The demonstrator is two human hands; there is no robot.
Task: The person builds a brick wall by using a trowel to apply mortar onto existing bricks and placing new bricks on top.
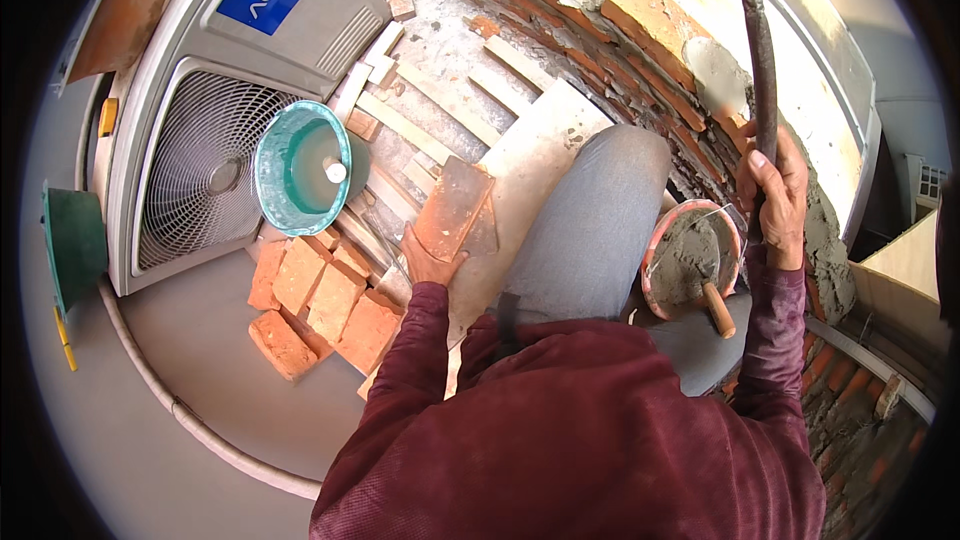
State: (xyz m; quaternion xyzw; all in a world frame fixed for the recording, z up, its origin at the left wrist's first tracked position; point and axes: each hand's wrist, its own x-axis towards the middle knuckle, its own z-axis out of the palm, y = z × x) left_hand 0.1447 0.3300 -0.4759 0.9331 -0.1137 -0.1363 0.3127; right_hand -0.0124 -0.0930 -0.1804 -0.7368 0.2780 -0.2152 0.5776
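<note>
My left hand [431, 262] grips the lower end of a flat reddish-brown brick [453, 206], fingers along one edge and thumb at the other. Beneath that brick, part of another dark brick or tile [485, 230] shows beside the pale board [543, 145]. My right hand [776, 192] is closed around the dark handle of a hammer [764, 70], raised upright beside the brick wall [655, 25] with its head at the top. Near my right forearm stands a reddish bucket [649, 292] of grey mortar, with a wooden-handled trowel [719, 310] in it.
Loose orange bricks [300, 275] are piled at the left. Behind them a teal bucket [268, 165] of cloudy water stands against an air-conditioner unit [150, 175]. Wooden slats [425, 105] lie across the dusty floor. A pipe [215, 440] curves along the left side.
</note>
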